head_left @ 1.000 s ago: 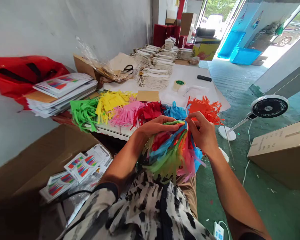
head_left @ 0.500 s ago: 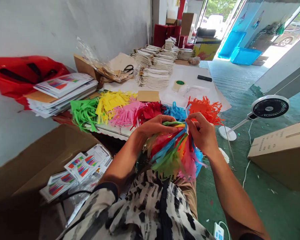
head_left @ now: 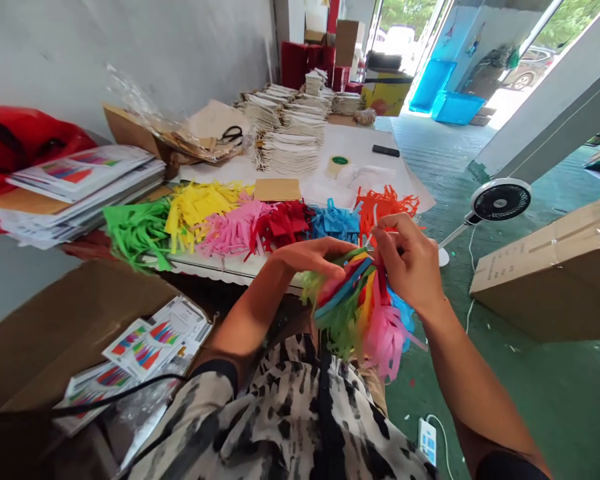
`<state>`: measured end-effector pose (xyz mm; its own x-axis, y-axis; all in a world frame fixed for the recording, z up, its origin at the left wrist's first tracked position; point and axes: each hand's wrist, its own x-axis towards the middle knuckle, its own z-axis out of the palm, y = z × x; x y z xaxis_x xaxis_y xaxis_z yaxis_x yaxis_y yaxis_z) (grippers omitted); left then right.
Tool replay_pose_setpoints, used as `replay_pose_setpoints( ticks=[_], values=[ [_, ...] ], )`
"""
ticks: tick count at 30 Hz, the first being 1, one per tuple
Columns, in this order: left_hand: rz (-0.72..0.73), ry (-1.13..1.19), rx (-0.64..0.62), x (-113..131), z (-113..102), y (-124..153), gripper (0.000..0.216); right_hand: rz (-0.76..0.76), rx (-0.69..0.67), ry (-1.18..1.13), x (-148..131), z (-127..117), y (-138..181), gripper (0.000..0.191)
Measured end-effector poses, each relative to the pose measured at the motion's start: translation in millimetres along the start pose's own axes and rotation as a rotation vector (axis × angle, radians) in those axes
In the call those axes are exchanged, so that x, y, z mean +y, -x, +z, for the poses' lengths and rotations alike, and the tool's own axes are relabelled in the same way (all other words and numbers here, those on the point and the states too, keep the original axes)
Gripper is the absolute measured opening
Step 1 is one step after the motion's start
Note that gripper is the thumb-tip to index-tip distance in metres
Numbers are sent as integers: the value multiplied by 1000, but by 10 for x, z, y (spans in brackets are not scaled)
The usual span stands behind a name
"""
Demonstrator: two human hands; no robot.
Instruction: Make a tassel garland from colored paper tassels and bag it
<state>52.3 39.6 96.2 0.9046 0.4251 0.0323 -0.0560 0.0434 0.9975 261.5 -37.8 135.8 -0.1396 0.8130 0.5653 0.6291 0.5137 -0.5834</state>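
Over my lap hangs a bunch of multicoloured fringed paper tassels [head_left: 347,327], with green, red, blue, yellow and pink strips fanning downward. My left hand [head_left: 323,259] grips the bunch from the left near its top, thumb and fingers on either side of the strips. At the gathered top, my right hand [head_left: 407,263] pinches with thumb and forefinger; a thin whitish end sticks up there. Along the table edge lie piles of fringed paper: green [head_left: 137,230], yellow [head_left: 200,210], pink [head_left: 230,230], dark red [head_left: 283,227], blue [head_left: 336,220] and orange [head_left: 387,203], the last just behind my right hand.
On the table are a tan card [head_left: 277,189], tape roll [head_left: 338,165], black phone [head_left: 385,151], scissors [head_left: 231,135] and white bundled stacks [head_left: 293,147]. Printed sheets [head_left: 85,180] are piled left. An open carton [head_left: 45,333] stands below. A fan [head_left: 501,200] and closed carton [head_left: 550,273] are right.
My view has turned slightly right, so the surroundings sit further left. Both hands stay at the top of the tassels; my left fingers have shifted lower along the strips.
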Motion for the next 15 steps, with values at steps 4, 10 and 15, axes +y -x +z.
replay_pose_setpoints(
  ticks=[4,10,15],
  values=[
    [75,76,33,-43,324,-155,68,-17,112,172,-37,-20,63,19],
    [106,17,185,-84,691,-224,40,-38,202,295,-49,49,163,21],
    [-36,-8,72,-120,613,-141,31,-69,88,168,-22,-61,135,20]
  ],
)
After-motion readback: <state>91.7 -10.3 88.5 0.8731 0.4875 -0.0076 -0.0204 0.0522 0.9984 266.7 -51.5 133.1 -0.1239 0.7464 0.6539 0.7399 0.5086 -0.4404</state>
